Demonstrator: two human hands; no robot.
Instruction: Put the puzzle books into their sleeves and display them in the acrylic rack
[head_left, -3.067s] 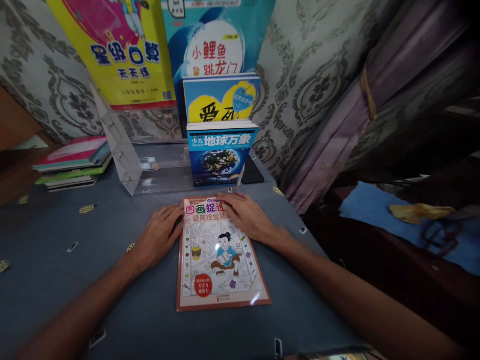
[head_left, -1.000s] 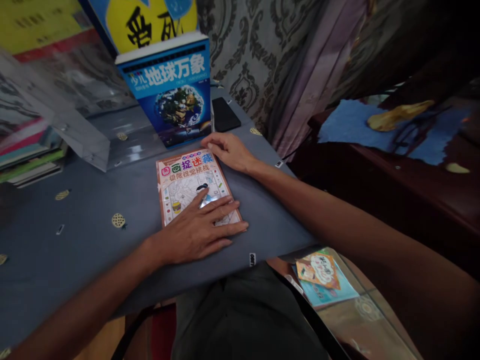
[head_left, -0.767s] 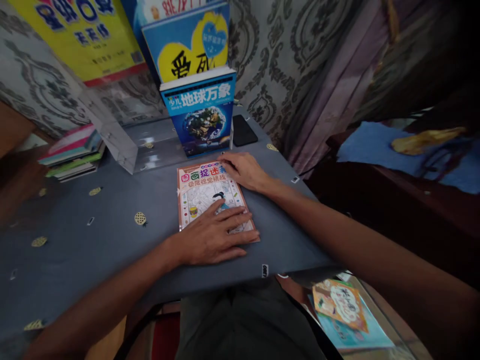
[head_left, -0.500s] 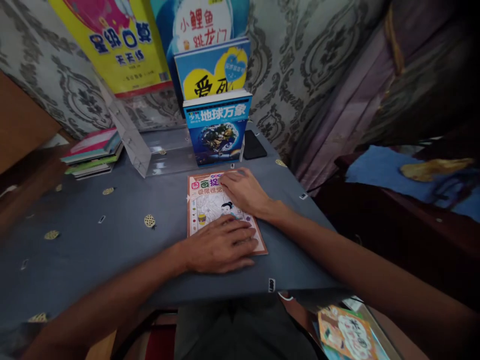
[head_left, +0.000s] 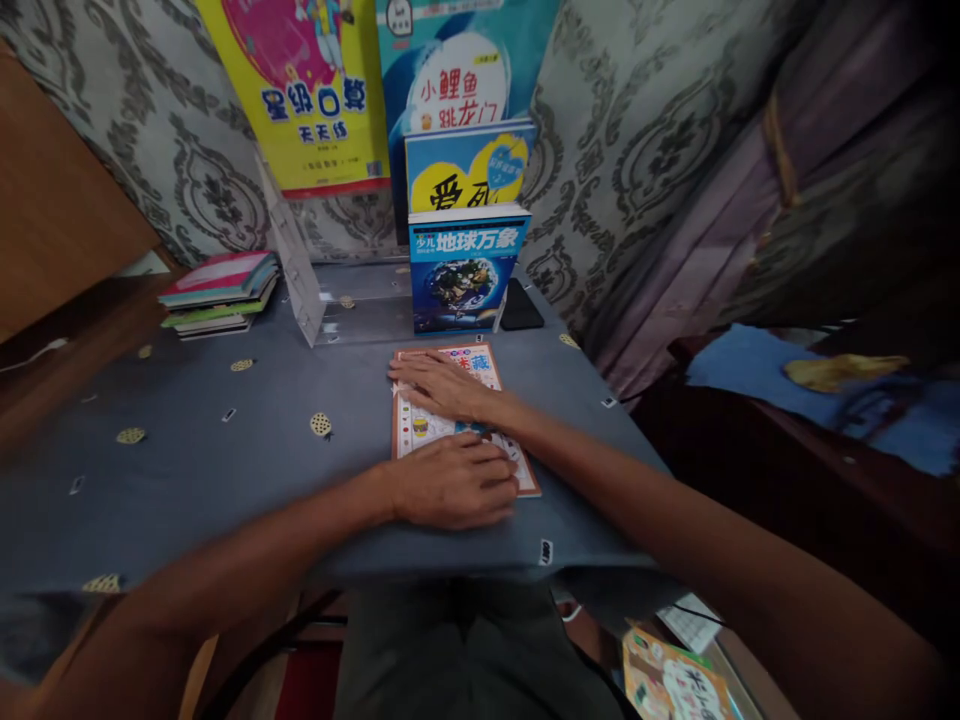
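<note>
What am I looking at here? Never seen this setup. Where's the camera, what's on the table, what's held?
No machine: these are a person's bare hands, seen from one head-worn camera looking forward and down. The right hand lies across the upper part of an illustrated booklet; the left hand covers much of its lower part. Neither appears to grip it. On the cloth-covered table beyond are a clear rack, an upright blue globe book, a dark phone-like slab and, further left, stacked books.
</note>
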